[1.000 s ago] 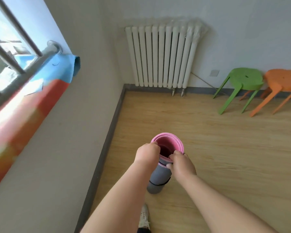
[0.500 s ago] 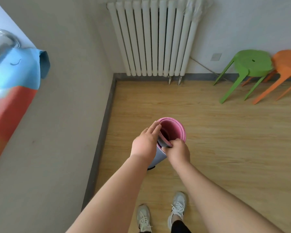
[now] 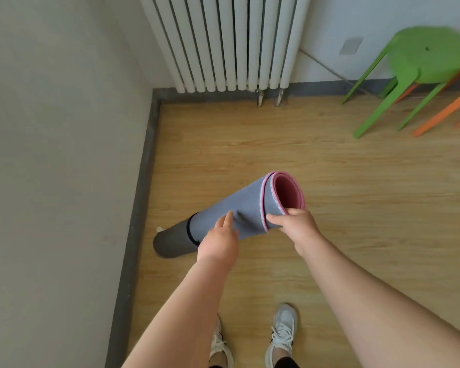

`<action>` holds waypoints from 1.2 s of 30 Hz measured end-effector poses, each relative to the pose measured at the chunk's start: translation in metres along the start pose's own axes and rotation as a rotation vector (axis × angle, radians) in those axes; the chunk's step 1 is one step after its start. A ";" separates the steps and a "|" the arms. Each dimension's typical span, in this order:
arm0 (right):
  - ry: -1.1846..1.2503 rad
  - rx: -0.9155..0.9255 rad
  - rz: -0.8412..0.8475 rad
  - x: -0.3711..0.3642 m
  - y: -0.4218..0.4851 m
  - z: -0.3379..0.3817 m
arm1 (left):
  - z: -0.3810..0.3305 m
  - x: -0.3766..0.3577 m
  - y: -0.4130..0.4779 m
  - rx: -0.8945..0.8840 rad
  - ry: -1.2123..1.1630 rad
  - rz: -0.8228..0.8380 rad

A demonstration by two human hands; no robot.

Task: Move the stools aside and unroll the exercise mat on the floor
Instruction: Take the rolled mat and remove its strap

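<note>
The rolled exercise mat (image 3: 247,205), grey-blue outside and pink inside, is tilted over the wooden floor. Its lower end, in a dark grey cover, rests on the floor near the left wall. My right hand (image 3: 298,227) pinches the mat's open upper rim. My left hand (image 3: 219,240) lies against the middle of the roll, fingers spread along it. A black strap circles the roll near its lower part. The green stool (image 3: 420,65) stands at the far right by the back wall, with the orange stool (image 3: 452,107) partly out of frame behind it.
A white radiator (image 3: 229,41) hangs on the back wall, its pipes reaching the floor. A grey baseboard (image 3: 141,181) runs along the left wall. My two feet in pale sneakers (image 3: 282,333) stand at the bottom. Bare wooden floor (image 3: 369,208) stretches to the right.
The mat stood upright with both hands at its top; now it is tipped over to a slant, top end toward the right. The view has dropped lower toward the floor.
</note>
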State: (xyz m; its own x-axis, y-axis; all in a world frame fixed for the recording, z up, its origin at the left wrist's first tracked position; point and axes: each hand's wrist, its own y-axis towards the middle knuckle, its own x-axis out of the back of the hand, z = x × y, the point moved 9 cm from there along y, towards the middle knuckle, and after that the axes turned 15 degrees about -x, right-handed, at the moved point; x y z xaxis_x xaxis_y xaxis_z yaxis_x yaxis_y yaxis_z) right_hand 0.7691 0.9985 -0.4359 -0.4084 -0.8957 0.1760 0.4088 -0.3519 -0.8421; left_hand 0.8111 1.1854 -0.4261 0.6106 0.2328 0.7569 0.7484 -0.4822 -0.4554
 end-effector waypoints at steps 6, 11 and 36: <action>0.114 -0.113 0.018 0.032 0.107 -0.045 | 0.036 -0.083 0.079 -0.060 0.055 0.095; 0.195 -0.105 -0.041 0.064 0.193 -0.084 | 0.042 -0.159 0.141 -0.174 0.158 0.110; 0.337 -0.003 -0.410 0.146 0.525 -0.203 | 0.061 -0.387 0.379 -0.689 0.387 -0.141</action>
State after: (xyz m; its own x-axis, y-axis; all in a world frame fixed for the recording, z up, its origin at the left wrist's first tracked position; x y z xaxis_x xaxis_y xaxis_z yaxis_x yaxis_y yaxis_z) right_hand 0.7580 0.7380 -0.9555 -0.7739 -0.5477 0.3179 0.1582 -0.6533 -0.7404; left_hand 0.8741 0.9638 -0.9204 0.2944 0.0819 0.9522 0.4064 -0.9125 -0.0472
